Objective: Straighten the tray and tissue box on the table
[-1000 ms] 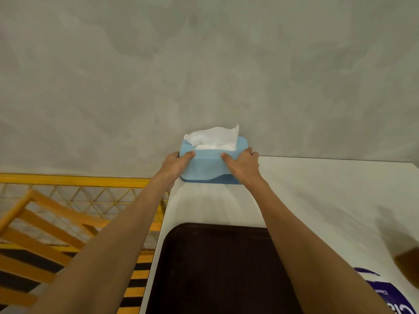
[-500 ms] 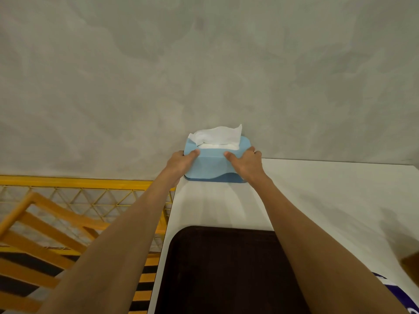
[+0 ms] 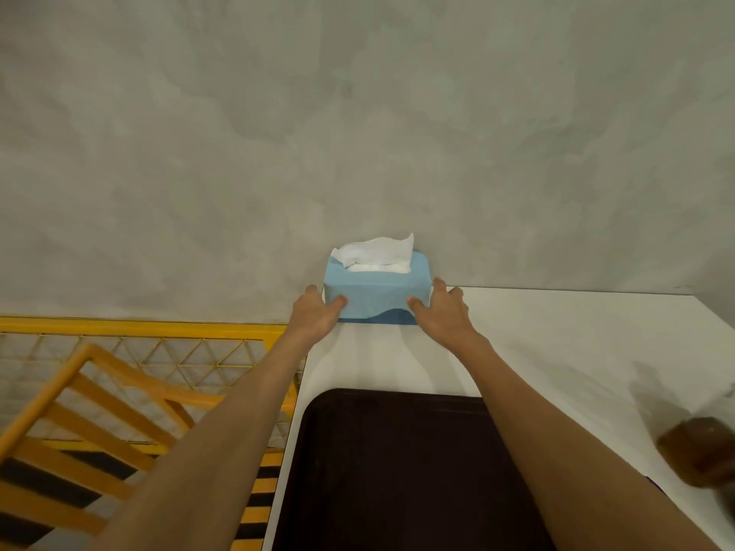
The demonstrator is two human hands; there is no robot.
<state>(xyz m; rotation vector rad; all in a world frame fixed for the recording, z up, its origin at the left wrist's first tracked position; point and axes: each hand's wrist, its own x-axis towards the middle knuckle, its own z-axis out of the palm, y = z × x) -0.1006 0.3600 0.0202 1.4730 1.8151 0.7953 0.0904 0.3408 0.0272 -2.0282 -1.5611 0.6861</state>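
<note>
A light blue tissue box (image 3: 378, 298) with a white tissue sticking out of its top stands at the far left corner of the white table (image 3: 557, 344), close against the grey wall. My left hand (image 3: 316, 314) grips its left end, thumb on the front face. My right hand (image 3: 443, 312) holds its right end, thumb on the front and fingers spread along the side. A dark brown tray (image 3: 397, 471) lies on the table nearer to me, between my forearms, its long sides roughly parallel to the table's left edge. My arms cover parts of the tray's sides.
A blurred brown object (image 3: 702, 451) sits at the table's right edge. Past the left edge, below table level, a yellow railing (image 3: 139, 324) with mesh stands over black-and-yellow floor stripes. The grey wall runs directly behind the table.
Both hands have stayed on the tissue box and nudged it a little back and right along the wall. My right fingers have spread more. The view has shifted slightly.
</note>
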